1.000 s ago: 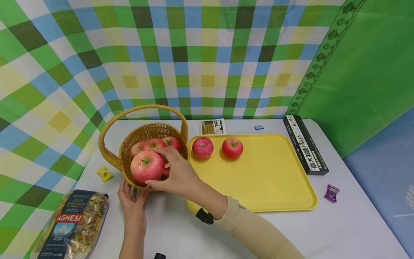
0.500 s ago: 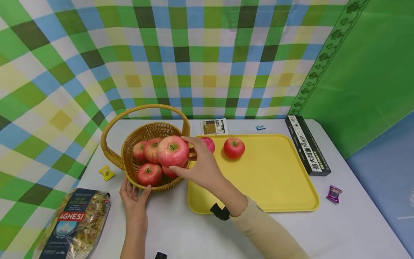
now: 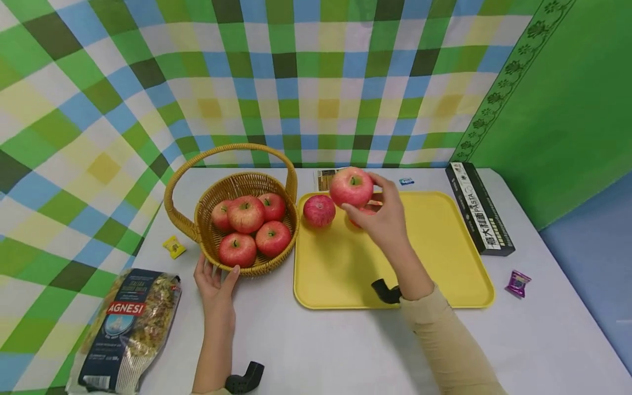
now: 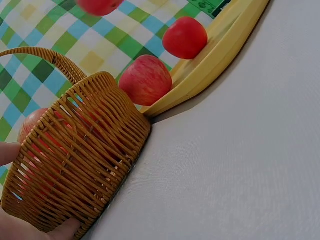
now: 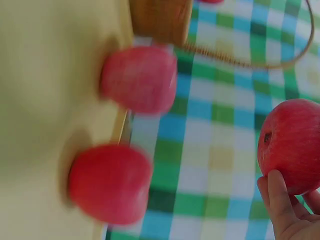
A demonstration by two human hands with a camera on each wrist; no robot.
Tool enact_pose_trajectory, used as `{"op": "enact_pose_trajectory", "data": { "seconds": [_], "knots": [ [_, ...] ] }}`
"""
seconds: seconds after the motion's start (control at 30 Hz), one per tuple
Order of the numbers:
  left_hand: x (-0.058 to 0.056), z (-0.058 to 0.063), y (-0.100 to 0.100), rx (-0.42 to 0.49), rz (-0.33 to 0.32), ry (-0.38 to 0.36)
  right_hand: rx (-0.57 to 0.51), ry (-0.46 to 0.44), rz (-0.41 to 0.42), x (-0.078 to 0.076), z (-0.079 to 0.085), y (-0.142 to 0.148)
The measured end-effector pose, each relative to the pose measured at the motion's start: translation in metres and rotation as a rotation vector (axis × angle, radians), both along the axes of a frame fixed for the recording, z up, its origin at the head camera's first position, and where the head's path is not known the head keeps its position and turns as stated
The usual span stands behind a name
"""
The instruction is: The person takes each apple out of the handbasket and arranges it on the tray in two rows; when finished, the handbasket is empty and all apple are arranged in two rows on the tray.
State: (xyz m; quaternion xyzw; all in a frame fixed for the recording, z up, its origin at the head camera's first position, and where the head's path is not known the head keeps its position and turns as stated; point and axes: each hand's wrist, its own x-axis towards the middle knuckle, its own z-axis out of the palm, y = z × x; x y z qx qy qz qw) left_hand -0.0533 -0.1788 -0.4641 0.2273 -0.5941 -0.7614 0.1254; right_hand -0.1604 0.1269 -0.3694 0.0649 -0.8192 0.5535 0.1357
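right grip (image 3: 387, 219) clasps an apple (image 3: 351, 186) above the yellow tray (image 3: 444, 258), while left grip (image 3: 215, 286) holds the wicker basket (image 3: 266, 267) by its near side.

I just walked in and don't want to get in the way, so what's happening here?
A person's right hand is holding an apple in the air, apparently over the yellow tray. The left hand touches the near side of the basket, where five apples lie. Two more apples rest on the tray, so the one in the grip hasn't been set down yet.
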Motion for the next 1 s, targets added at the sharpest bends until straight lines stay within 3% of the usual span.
{"op": "enact_pose_trajectory", "data": {
  "seconds": [0.17,0.43,0.7,1.0],
  "knots": [
    [-0.007,0.001,0.002,-0.002,0.005,0.001,0.008,-0.066,-0.147,-0.013,-0.006,0.042],
    [-0.007,-0.002,0.002,0.009,0.019,-0.014,0.112,-0.171,-0.31,-0.029,-0.043,0.098],
    [-0.005,-0.001,0.002,0.021,0.018,-0.018,0.227,-0.273,-0.32,-0.038,-0.07,0.123],
    [-0.005,-0.002,0.003,0.035,0.003,-0.006,0.23,-0.342,-0.314,-0.041,-0.084,0.13]
  ]
}}
